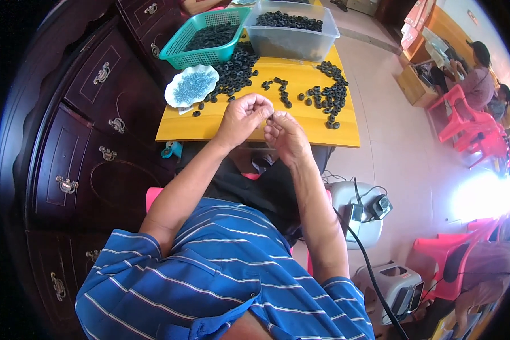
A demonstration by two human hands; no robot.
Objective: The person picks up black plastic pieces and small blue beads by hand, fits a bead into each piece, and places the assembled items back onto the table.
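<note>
Above the near edge of the yellow table [209,126], my left hand [242,120] and my right hand [289,137] meet fingertip to fingertip. Both are closed in a pinch on a small black piece [272,115], mostly hidden by the fingers. Just beyond them lies a short row of small black ring-shaped parts [284,95]. A larger heap of black parts [232,76] spreads behind my left hand, and another scattered group [333,93] is at the right. Left of my left hand, a white scalloped plate [175,99] holds many small thin silvery pieces.
At the table's far side stand a green basket [201,58] and a clear plastic box [292,45], both holding black parts. Dark drawer cabinets [90,102] line the left. On the right are grey stools [354,198] with cables, pink chairs [464,107] and seated people.
</note>
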